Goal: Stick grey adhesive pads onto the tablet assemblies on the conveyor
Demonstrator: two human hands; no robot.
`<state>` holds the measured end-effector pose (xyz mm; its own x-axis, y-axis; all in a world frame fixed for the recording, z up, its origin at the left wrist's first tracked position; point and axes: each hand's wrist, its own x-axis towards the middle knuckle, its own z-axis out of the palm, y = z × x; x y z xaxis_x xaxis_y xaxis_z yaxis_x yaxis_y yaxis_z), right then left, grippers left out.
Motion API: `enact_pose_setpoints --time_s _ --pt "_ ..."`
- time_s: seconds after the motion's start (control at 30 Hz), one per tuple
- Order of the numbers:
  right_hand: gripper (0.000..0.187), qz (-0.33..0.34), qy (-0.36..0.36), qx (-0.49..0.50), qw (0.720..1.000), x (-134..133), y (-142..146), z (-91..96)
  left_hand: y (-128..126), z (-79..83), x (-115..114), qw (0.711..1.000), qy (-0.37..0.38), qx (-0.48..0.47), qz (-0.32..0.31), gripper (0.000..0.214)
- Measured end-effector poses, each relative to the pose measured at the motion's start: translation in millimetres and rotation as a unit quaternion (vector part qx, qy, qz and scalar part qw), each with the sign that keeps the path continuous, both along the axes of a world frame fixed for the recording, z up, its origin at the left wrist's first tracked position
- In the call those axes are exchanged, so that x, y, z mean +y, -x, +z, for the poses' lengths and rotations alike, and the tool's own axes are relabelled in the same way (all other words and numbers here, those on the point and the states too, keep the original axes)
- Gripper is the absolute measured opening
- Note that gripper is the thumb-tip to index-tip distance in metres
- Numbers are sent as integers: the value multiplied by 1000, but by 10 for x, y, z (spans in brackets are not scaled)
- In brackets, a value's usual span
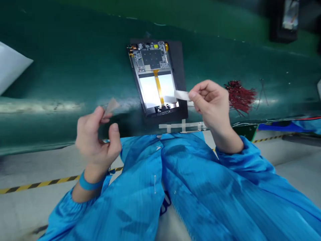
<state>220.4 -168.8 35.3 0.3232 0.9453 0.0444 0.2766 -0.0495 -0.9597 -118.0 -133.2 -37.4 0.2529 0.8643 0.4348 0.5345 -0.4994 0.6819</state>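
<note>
An opened tablet (147,87) lies on a black pad (183,77), its circuit board (151,58) at the far end and an orange ribbon cable (158,85) crossing the silvery panel. My right hand (213,102) pinches a whitish strip of tape (182,95) by one end; the other end reaches the tablet's right edge, though contact is unclear. Left of the tablet, my left hand (97,135) has a small translucent piece of tape (111,106) at its index and middle fingers, slightly blurred. Its thumb stands apart from them.
A bundle of dark red wires (240,97) lies right of my right hand. Tape strips (175,126) stick along the front edge of the green table (75,73). A white sheet (12,67) is at far left; a black holder (283,31) stands at the back right.
</note>
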Motion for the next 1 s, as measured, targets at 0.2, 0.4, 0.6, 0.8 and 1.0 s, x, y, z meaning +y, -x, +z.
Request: enact_pose_setpoints --time_s 0.2,0.4,0.6,0.8,1.0 --pt "16 54 101 38 993 -48 290 -73 -149 -57 -91 995 -70 17 -74 100" --pt "13 110 136 1 985 34 460 -146 -313 102 -84 998 -10 22 -51 86" --pt "13 105 130 -42 985 43 464 -219 -368 -20 -76 995 -54 -26 -74 93" --pt "10 102 108 -79 986 34 486 -249 -439 -107 -121 992 -27 -1 -123 102" --pt "8 97 101 -84 987 12 521 -265 -493 -110 -139 985 9 49 -164 79"
